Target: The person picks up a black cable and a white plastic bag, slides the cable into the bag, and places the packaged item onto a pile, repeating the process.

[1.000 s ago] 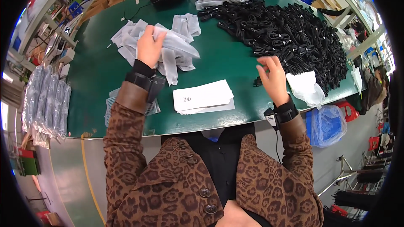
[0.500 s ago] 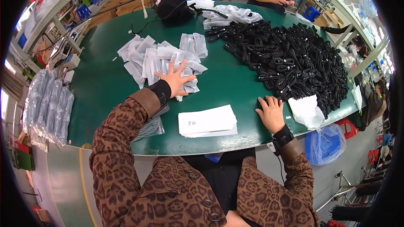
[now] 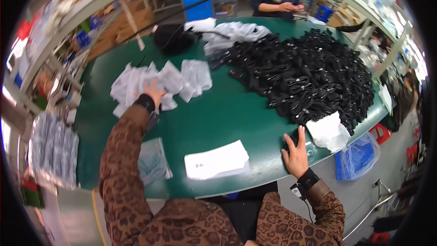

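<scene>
My left hand point(image 3: 154, 93) lies on a loose pile of whitish translucent plastic sleeves point(image 3: 129, 82) on the left of the green table. Its fingers are spread and somewhat blurred. Close to the table's front edge, my right hand point(image 3: 297, 158) has thumb and forefinger stretched apart. A small dark patch shows between those fingers; I cannot make out what it is. Beside that hand lies a crumpled white sheet point(image 3: 328, 132), against a big heap of coiled black cables point(image 3: 314, 77). Between my arms rests a stack of flat white paper slips point(image 3: 216, 160).
A clear bag with greenish contents point(image 3: 154, 160) lies by my left forearm. Wrapped grey bundles point(image 3: 53, 150) stand off the table's left side. More white sleeves point(image 3: 236, 34) and a black bag point(image 3: 173, 38) sit at the far edge, where another person point(image 3: 277, 0) stands. A blue bin point(image 3: 359, 159) is below right.
My left hand has slid left, and the sleeves beneath it are bunched further left. My right hand has turned from flat on the table to thumb and forefinger apart. The view has shifted.
</scene>
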`<state>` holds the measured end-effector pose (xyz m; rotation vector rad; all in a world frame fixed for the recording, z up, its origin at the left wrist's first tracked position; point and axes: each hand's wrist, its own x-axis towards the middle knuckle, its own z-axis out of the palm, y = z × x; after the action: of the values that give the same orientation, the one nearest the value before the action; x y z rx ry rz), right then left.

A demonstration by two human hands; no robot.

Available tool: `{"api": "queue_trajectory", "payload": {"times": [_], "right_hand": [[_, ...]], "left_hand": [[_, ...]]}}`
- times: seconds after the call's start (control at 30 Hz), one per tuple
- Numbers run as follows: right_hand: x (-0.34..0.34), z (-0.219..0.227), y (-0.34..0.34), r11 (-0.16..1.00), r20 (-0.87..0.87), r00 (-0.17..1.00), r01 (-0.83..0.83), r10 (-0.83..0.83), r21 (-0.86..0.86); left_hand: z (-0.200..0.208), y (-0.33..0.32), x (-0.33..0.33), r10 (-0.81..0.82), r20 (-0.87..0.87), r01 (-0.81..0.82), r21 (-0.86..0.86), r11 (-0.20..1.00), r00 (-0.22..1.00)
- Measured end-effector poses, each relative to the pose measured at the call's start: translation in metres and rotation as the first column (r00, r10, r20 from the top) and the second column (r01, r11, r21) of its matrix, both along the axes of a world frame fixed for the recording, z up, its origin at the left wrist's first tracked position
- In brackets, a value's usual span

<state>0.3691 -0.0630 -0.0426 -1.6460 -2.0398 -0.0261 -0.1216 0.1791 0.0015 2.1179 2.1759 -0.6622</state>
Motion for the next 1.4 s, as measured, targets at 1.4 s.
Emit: {"api": "queue_trajectory", "payload": {"times": [1.4], "right_hand": [[-0.017,-0.027,0.003,0.997,-0.242,0.969,-0.027,0.043,0.069]], "left_hand": [[-0.065,-0.312,-0.053,-0.288,0.404,0.032,0.534,0.845,0.868]]}}
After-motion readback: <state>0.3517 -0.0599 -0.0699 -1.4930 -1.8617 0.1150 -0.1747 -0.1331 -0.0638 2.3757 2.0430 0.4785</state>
